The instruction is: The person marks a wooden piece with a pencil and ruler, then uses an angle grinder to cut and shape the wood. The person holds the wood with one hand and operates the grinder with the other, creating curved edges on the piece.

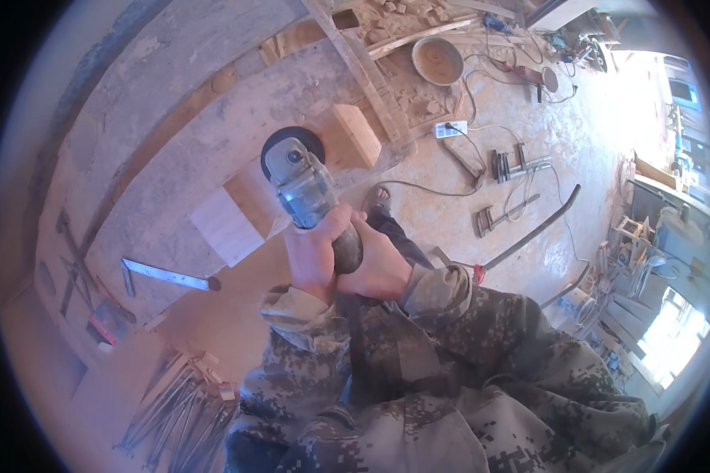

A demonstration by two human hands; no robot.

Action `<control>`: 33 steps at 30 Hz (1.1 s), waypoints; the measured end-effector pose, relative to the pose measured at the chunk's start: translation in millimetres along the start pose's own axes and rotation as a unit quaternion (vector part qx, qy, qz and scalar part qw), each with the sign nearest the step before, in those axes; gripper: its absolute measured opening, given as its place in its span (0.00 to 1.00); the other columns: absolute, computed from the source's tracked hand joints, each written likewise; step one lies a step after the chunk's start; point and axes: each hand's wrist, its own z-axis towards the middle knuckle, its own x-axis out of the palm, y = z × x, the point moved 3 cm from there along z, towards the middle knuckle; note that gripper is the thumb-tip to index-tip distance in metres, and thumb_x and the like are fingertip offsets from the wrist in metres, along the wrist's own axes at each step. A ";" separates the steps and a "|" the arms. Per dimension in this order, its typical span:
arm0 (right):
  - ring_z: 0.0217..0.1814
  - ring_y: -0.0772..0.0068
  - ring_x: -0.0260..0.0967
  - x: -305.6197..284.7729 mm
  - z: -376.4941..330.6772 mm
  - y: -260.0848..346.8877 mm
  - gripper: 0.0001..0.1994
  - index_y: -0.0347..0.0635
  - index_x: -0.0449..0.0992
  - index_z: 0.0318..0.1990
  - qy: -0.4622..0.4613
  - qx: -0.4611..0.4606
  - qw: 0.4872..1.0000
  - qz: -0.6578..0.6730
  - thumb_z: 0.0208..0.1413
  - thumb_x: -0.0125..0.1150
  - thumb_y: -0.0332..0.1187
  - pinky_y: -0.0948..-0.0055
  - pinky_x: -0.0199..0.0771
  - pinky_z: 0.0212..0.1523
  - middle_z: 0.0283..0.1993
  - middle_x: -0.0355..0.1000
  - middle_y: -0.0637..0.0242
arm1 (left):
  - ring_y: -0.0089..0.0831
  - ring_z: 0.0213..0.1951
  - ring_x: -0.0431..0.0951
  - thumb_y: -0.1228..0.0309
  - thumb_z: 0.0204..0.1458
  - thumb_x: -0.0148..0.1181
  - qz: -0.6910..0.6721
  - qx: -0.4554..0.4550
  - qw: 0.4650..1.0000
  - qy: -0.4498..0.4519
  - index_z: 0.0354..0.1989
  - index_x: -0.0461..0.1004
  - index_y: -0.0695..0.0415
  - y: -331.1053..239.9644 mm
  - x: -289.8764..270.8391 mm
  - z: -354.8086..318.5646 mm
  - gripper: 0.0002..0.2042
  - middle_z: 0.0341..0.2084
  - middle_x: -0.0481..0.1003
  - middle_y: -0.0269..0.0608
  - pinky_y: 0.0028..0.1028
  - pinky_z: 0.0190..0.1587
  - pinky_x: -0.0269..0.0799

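Observation:
Both of my hands are wrapped round an angle grinder [306, 197] with a grey head and a dark round disc [312, 140]. My left hand [314, 248] grips its body from the left side. From the right, my right hand [375, 264] closes over the rear of the handle. A wooden block [356, 138] stands just right of the disc; the disc overlaps it in view, and I cannot tell whether they touch. A squared wooden piece with a pale face [229, 225] lies to the left of the grinder's head.
A metal square [170, 274] lies left on the workbench, with a bundle of rods [173, 414] below it. On the floor at right are a power strip [450, 129] with cords, clamps [521, 163], a round pan [437, 61] and a red power tool [528, 74].

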 end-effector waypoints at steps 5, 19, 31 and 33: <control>0.61 0.38 0.80 3.3 -17.2 -3.8 0.57 0.35 0.53 0.80 0.034 0.057 0.998 0.023 0.40 0.76 0.40 0.55 0.81 0.62 0.57 0.80 0.39 | 0.37 0.38 0.87 0.77 0.55 0.69 -0.004 0.013 1.000 -0.002 0.41 0.82 0.70 20.1 -9.5 -12.5 0.09 0.35 0.86 0.49 0.35 0.46 0.83; 0.47 0.54 0.84 3.6 -58.2 -23.3 0.52 0.36 0.57 0.76 0.023 0.055 0.996 0.062 0.41 0.78 0.37 0.60 0.85 0.46 0.47 0.81 0.49 | 0.31 0.36 0.87 0.75 0.54 0.72 0.027 -0.003 1.000 -0.001 0.40 0.84 0.67 52.2 -7.4 -43.4 0.09 0.35 0.87 0.46 0.31 0.44 0.82; 0.61 0.55 0.80 6.8 -60.3 -13.8 0.51 0.35 0.57 0.76 0.047 0.090 0.993 0.065 0.43 0.78 0.37 0.60 0.79 0.62 0.57 0.78 0.48 | 0.32 0.37 0.87 0.74 0.54 0.72 0.044 0.006 0.999 -0.002 0.41 0.85 0.67 49.3 -13.0 -46.6 0.10 0.36 0.87 0.47 0.32 0.45 0.82; 0.61 0.55 0.80 6.0 -61.8 -15.2 0.51 0.36 0.57 0.76 0.042 0.086 0.993 0.068 0.43 0.78 0.37 0.60 0.79 0.62 0.57 0.78 0.48 | 0.32 0.37 0.87 0.74 0.55 0.71 0.045 -0.007 0.999 0.004 0.41 0.85 0.68 52.0 -10.3 -45.0 0.09 0.36 0.87 0.47 0.32 0.46 0.82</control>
